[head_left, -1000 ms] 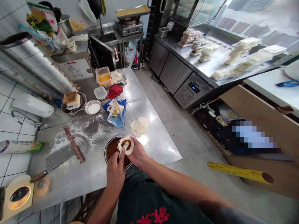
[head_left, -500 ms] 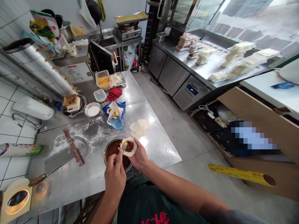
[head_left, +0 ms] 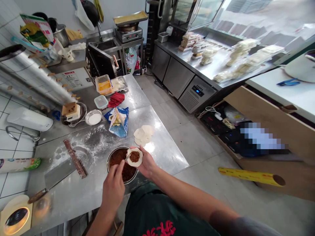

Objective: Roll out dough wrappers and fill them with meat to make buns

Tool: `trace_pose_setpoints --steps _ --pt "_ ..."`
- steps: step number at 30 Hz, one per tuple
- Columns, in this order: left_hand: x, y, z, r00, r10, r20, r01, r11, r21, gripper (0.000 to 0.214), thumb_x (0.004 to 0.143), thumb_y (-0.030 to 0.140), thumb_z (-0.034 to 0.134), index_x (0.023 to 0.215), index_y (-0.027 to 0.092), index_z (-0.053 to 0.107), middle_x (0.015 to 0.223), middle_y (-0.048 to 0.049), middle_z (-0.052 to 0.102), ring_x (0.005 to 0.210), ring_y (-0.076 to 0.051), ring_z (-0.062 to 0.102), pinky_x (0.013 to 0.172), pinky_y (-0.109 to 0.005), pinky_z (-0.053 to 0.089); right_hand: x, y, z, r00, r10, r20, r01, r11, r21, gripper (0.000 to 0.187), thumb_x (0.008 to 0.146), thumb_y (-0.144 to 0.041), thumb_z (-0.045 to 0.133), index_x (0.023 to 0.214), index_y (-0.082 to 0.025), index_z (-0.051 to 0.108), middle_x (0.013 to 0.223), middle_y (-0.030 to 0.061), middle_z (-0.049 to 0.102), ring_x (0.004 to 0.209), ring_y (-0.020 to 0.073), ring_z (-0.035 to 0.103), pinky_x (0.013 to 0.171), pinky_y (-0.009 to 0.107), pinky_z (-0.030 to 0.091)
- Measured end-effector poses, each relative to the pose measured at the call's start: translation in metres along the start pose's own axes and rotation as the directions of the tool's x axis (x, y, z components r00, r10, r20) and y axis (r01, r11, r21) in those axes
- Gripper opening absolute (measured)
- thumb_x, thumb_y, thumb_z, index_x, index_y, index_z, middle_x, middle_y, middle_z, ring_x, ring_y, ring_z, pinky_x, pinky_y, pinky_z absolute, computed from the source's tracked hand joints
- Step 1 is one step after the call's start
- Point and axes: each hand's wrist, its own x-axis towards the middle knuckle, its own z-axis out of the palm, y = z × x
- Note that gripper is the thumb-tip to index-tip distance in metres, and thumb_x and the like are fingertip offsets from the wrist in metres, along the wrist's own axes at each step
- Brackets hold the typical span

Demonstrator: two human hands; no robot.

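Note:
My right hand (head_left: pixel 147 163) cups a round dumpling wrapper (head_left: pixel 134 157) with a lump of brown filling in its middle, held over the rim of a metal bowl of brown minced filling (head_left: pixel 120 163). My left hand (head_left: pixel 113 187) hovers over the near side of the bowl. Its fingers are pinched on a thin filling stick (head_left: pixel 123 161) whose tip points at the wrapper's edge. A small stack of flat round wrappers (head_left: pixel 143 134) lies on the steel table (head_left: pixel 162 150) just beyond the bowl.
A blue bag (head_left: pixel 117 121), a red cloth (head_left: pixel 116 98), a small bowl of flour (head_left: pixel 94 117) and plastic tubs (head_left: pixel 104 84) sit further back. A brown rolling pin (head_left: pixel 75 159) and a cleaver (head_left: pixel 52 175) lie left on the floured surface. A yellow tube (head_left: pixel 251 176) lies on the floor.
The stick has drawn back from the middle of the wrapper to its edge, leaving filling there. My left hand has dropped slightly toward me. The view has shifted a little.

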Motion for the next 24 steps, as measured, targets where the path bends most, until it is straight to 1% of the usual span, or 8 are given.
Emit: trace_pose_setpoints --steps 2,4,5,7,9,12,15,24 --pt "0.000 -0.018 -0.004 0.988 -0.155 0.029 0.155 0.988 0.009 0.046 0.101 0.015 0.040 0.145 0.022 0.054 0.125 -0.0114 0.069 0.114 -0.021 0.068 0.093 -0.032 0.055 -0.007 -0.015 -0.007 1.000 -0.006 -0.030 0.004 0.998 -0.061 0.031 0.095 -0.036 0.056 0.114 -0.016 0.070 0.099 0.0099 0.077 0.085 0.0226 0.072 0.080 0.036 0.058" --pt "0.003 -0.037 0.002 0.939 -0.294 0.176 0.278 0.954 0.112 0.041 0.102 0.019 0.040 0.139 0.022 0.058 0.124 -0.0102 0.071 0.107 -0.022 0.070 0.086 -0.032 0.055 -0.014 -0.029 -0.016 1.000 -0.019 -0.007 0.018 0.995 -0.096 0.034 0.087 -0.027 0.059 0.117 -0.013 0.070 0.103 0.0107 0.077 0.091 0.0224 0.072 0.085 0.034 0.057" --pt "0.005 -0.045 0.008 0.901 -0.335 0.275 0.294 0.939 0.178 0.040 0.102 0.020 0.041 0.136 0.023 0.060 0.122 -0.0095 0.072 0.103 -0.022 0.071 0.084 -0.032 0.055 -0.017 -0.035 -0.021 1.000 -0.026 0.009 0.027 0.995 -0.100 0.036 0.085 -0.027 0.059 0.115 -0.012 0.071 0.104 0.0118 0.077 0.094 0.0235 0.072 0.087 0.034 0.057" --pt "0.009 -0.053 0.026 0.824 -0.350 0.445 0.243 0.929 0.280 0.039 0.101 0.021 0.042 0.133 0.025 0.064 0.119 -0.0086 0.073 0.097 -0.022 0.072 0.083 -0.033 0.054 -0.020 -0.040 -0.034 0.999 -0.031 0.008 0.032 0.995 -0.097 0.037 0.083 -0.031 0.056 0.108 -0.010 0.072 0.100 0.0138 0.077 0.096 0.0262 0.072 0.090 0.037 0.057" --pt "0.012 -0.053 0.047 0.781 -0.333 0.528 0.172 0.928 0.331 0.041 0.101 0.020 0.041 0.135 0.026 0.064 0.118 -0.0097 0.072 0.094 -0.021 0.072 0.082 -0.032 0.054 -0.019 -0.035 -0.049 0.999 -0.023 -0.044 0.018 0.995 -0.102 0.035 0.082 -0.035 0.056 0.100 -0.011 0.072 0.095 0.0136 0.076 0.094 0.0273 0.072 0.088 0.038 0.057" --pt "0.010 -0.042 0.075 0.763 -0.311 0.566 0.123 0.931 0.345 0.047 0.099 0.015 0.039 0.140 0.023 0.061 0.118 -0.0127 0.069 0.095 -0.021 0.072 0.082 -0.032 0.053 -0.015 -0.019 -0.071 0.994 0.005 -0.111 -0.016 0.996 -0.093 0.031 0.078 -0.037 0.059 0.095 -0.013 0.071 0.090 0.0118 0.076 0.089 0.0264 0.072 0.084 0.037 0.057" --pt "0.006 -0.033 0.091 0.748 -0.282 0.601 0.105 0.944 0.313 0.049 0.098 0.014 0.039 0.141 0.021 0.061 0.117 -0.0135 0.069 0.097 -0.022 0.072 0.083 -0.032 0.053 -0.011 -0.007 -0.087 0.989 0.002 -0.147 -0.012 0.998 -0.067 0.029 0.074 -0.036 0.061 0.091 -0.015 0.070 0.086 0.0101 0.075 0.087 0.0251 0.071 0.082 0.036 0.057" --pt "0.001 -0.031 0.094 0.707 -0.252 0.661 0.161 0.967 0.197 0.042 0.096 0.016 0.041 0.123 0.022 0.073 0.115 -0.0119 0.074 0.097 -0.026 0.073 0.091 -0.039 0.054 -0.006 -0.014 -0.099 0.982 -0.044 -0.184 0.034 0.998 -0.056 0.025 0.075 -0.036 0.061 0.089 -0.018 0.069 0.078 0.0070 0.072 0.085 0.0242 0.070 0.077 0.035 0.058"
